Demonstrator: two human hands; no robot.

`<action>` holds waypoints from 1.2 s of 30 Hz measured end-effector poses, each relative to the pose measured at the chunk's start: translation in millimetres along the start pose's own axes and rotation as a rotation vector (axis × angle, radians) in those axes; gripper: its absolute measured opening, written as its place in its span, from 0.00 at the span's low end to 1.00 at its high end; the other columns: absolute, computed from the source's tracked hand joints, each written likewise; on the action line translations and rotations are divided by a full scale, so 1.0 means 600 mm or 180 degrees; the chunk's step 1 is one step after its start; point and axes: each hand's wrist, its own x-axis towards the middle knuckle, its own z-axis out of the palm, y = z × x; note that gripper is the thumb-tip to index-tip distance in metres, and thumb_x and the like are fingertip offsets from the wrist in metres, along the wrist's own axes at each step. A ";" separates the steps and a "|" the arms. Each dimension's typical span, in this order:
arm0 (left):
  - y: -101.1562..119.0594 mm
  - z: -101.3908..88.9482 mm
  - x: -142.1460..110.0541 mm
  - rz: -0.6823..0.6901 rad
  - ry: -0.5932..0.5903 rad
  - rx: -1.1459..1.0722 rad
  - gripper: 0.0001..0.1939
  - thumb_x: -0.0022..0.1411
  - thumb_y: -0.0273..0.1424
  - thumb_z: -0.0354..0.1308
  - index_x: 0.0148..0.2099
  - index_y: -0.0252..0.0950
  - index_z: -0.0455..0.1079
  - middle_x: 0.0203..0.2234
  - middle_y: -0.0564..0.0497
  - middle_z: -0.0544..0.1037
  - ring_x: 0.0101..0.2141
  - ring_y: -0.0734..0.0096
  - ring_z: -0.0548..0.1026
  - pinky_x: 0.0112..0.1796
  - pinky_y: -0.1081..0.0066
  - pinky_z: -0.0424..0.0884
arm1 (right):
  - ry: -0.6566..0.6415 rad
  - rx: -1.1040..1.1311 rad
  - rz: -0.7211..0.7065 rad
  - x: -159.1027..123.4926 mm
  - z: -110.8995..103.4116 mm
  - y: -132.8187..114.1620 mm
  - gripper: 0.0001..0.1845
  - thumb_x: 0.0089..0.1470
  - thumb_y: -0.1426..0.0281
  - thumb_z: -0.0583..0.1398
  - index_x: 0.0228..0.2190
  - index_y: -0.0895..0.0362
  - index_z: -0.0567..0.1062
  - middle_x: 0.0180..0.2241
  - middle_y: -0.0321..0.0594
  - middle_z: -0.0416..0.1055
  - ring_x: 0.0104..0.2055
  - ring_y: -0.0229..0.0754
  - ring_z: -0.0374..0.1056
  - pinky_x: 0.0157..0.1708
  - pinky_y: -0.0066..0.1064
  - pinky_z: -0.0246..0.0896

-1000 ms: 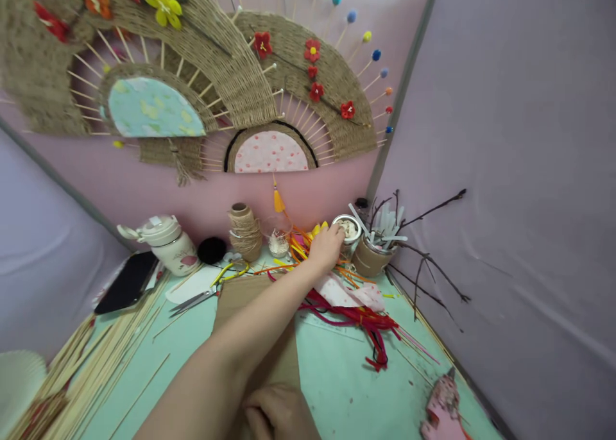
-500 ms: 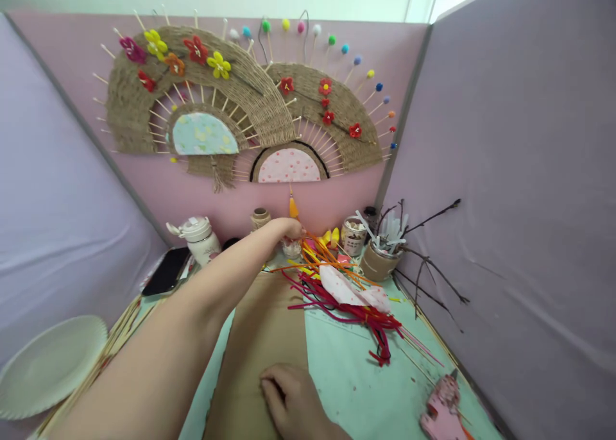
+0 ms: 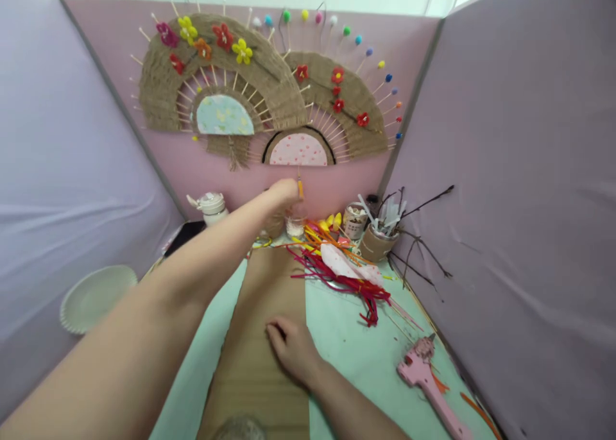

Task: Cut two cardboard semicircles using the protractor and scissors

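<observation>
My left hand [image 3: 285, 191] is stretched far forward, above a small glass jar [image 3: 295, 223]. Right beside it a yellow tassel [image 3: 301, 188] hangs below a woven fan; whether the hand touches the tassel I cannot tell, because its fingers are hidden. My right hand [image 3: 291, 344] rests on a long brown cardboard sheet [image 3: 269, 286] with its fingers curled in and nothing visible in them. To its right lies a pink glue gun [image 3: 426, 382]. Red pipe cleaners [image 3: 353, 289] and orange ones [image 3: 317, 235] lie in a loose heap, with a dotted white cloth [image 3: 339, 260] on top.
Two woven fans with flowers [image 3: 158, 100] hang on the pink back panel. Behind the heap stand a labelled can [image 3: 355, 220] and a brown container [image 3: 378, 244] of glue sticks and twigs. A white bottle [image 3: 212, 207] and a pale plate [image 3: 96, 296] are at left.
My left hand has risen from beside the glass jar to the height of the tassel. The view has shifted, showing more of the glue gun. My right hand stays curled on the cardboard.
</observation>
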 end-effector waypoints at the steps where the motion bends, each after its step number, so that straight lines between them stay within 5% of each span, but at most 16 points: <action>1: -0.001 -0.006 -0.036 -0.0137 0.0080 -0.0043 0.14 0.62 0.36 0.56 0.42 0.29 0.75 0.38 0.42 0.78 0.39 0.59 0.76 0.40 0.63 0.70 | 0.0001 0.0144 0.0091 0.001 -0.004 -0.004 0.10 0.57 0.67 0.56 0.30 0.56 0.77 0.28 0.41 0.76 0.32 0.43 0.69 0.35 0.33 0.63; 3: 0.002 -0.005 -0.126 -0.0235 0.0215 -0.0271 0.17 0.62 0.39 0.54 0.41 0.31 0.76 0.33 0.46 0.80 0.36 0.64 0.76 0.37 0.68 0.69 | 0.0005 0.0512 0.0310 0.000 -0.015 -0.016 0.13 0.58 0.61 0.56 0.34 0.56 0.76 0.28 0.40 0.74 0.31 0.42 0.69 0.33 0.32 0.64; 5: 0.017 0.013 -0.232 0.0087 0.0497 -0.1295 0.17 0.60 0.41 0.56 0.40 0.32 0.76 0.30 0.50 0.80 0.32 0.69 0.75 0.34 0.72 0.68 | -0.0073 0.0931 0.0493 -0.003 -0.032 -0.037 0.20 0.57 0.54 0.55 0.42 0.56 0.74 0.27 0.38 0.73 0.26 0.39 0.66 0.28 0.30 0.63; 9: 0.066 0.085 -0.435 0.0428 0.0133 -0.2567 0.09 0.60 0.35 0.58 0.35 0.35 0.76 0.29 0.53 0.80 0.32 0.72 0.75 0.35 0.73 0.68 | -0.0401 0.2046 0.0663 -0.037 -0.064 -0.099 0.37 0.56 0.40 0.45 0.49 0.54 0.70 0.17 0.29 0.61 0.16 0.35 0.54 0.21 0.28 0.58; 12: 0.076 0.147 -0.540 0.0306 -0.0045 -0.2889 0.08 0.62 0.33 0.58 0.40 0.38 0.76 0.33 0.53 0.81 0.34 0.72 0.75 0.37 0.72 0.69 | -0.0478 0.2679 0.0840 -0.090 -0.066 -0.132 0.24 0.53 0.47 0.58 0.36 0.54 0.74 0.14 0.26 0.59 0.14 0.30 0.48 0.18 0.24 0.51; 14: 0.061 0.183 -0.587 0.0340 0.0072 -0.2767 0.18 0.59 0.36 0.61 0.53 0.43 0.71 0.44 0.51 0.79 0.40 0.68 0.75 0.42 0.68 0.70 | -0.0289 0.2530 0.0918 -0.131 -0.059 -0.133 0.18 0.56 0.52 0.60 0.31 0.55 0.73 0.14 0.28 0.63 0.14 0.30 0.50 0.18 0.23 0.50; 16: 0.033 0.215 -0.622 0.0331 0.0169 -0.2464 0.30 0.59 0.37 0.62 0.62 0.47 0.60 0.56 0.48 0.72 0.51 0.63 0.71 0.51 0.61 0.67 | 0.0034 0.2053 0.0830 -0.172 -0.051 -0.119 0.16 0.59 0.55 0.58 0.35 0.54 0.74 0.20 0.31 0.70 0.17 0.32 0.59 0.21 0.25 0.57; 18: 0.003 0.245 -0.648 0.0359 0.0058 -0.2057 0.30 0.60 0.36 0.61 0.63 0.48 0.59 0.62 0.48 0.64 0.60 0.59 0.62 0.58 0.55 0.60 | 0.0246 0.1211 0.0666 -0.208 -0.043 -0.101 0.12 0.61 0.59 0.56 0.41 0.52 0.73 0.26 0.34 0.74 0.25 0.37 0.69 0.29 0.30 0.65; 22: -0.028 0.300 -0.680 0.0496 -0.0193 -0.1680 0.25 0.62 0.34 0.58 0.62 0.44 0.61 0.64 0.45 0.59 0.65 0.59 0.54 0.61 0.50 0.54 | -0.0266 -0.0613 0.0158 -0.255 -0.018 -0.083 0.07 0.58 0.66 0.60 0.40 0.51 0.73 0.46 0.42 0.76 0.48 0.47 0.71 0.47 0.41 0.65; 25: -0.023 0.330 -0.689 0.0432 0.0002 -0.1549 0.21 0.64 0.31 0.55 0.59 0.42 0.63 0.63 0.44 0.63 0.64 0.59 0.56 0.62 0.48 0.52 | -0.0587 -0.1377 -0.0243 -0.264 0.005 -0.085 0.10 0.53 0.67 0.65 0.37 0.53 0.70 0.53 0.46 0.71 0.53 0.53 0.67 0.51 0.48 0.63; 36: -0.013 0.380 -0.725 0.0442 0.0959 -0.1201 0.13 0.66 0.31 0.53 0.50 0.37 0.72 0.51 0.45 0.76 0.57 0.62 0.68 0.58 0.52 0.61 | -0.0654 -0.1778 -0.0602 -0.270 0.029 -0.082 0.05 0.60 0.74 0.55 0.37 0.52 0.69 0.52 0.46 0.72 0.59 0.51 0.63 0.53 0.51 0.63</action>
